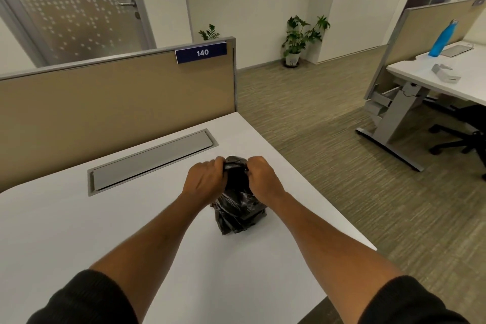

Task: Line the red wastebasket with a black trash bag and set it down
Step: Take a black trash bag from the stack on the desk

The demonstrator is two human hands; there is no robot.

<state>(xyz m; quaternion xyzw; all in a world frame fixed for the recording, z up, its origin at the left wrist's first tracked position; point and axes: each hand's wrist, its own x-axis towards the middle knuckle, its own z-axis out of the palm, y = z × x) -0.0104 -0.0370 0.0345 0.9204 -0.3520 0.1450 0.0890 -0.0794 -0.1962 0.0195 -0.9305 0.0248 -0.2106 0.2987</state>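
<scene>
A crumpled, still-folded black trash bag [238,208] hangs over the white desk [65,231], its lower end touching the desktop. My left hand [203,181] grips the bag's top edge from the left. My right hand [263,179] grips the same top edge from the right, so both fists sit close together. The red wastebasket is not in view.
A tan partition [105,102] labelled 140 backs the desk, with a grey cable-tray lid [152,160] set into the desktop. The desk's right edge drops to carpet. Across the aisle stand another desk [452,73] with a blue bottle [443,38], an office chair [462,134] and potted plants [302,37].
</scene>
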